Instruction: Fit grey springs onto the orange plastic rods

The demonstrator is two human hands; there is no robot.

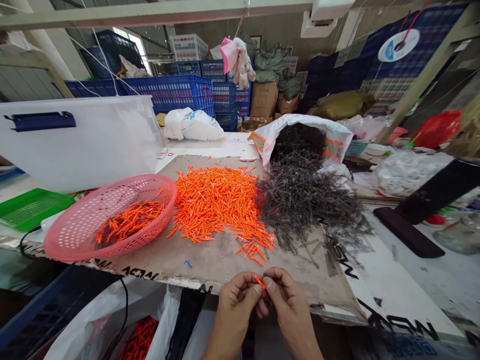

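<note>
At the table's front edge, my left hand (239, 301) and my right hand (282, 295) meet with their fingers pinched together. A small, slim orange plastic piece (259, 282) shows between the fingertips of both hands; part of it is hidden by the thumbs. Just beyond my hands lies a big heap of like orange pieces (219, 202), with a few strays at its near edge. To its right spreads a tangled pile of thin, dark, spring-like pieces (300, 200), spilling out of a white bag (264, 142).
A pink basket (60, 232) on the left holds orange and dark pieces. Behind it stand a green tray (37, 205) and a large translucent bin (82, 145). A black stand (408, 232) is at right. Below the edge hangs an open white sack (90, 320) with red pieces.
</note>
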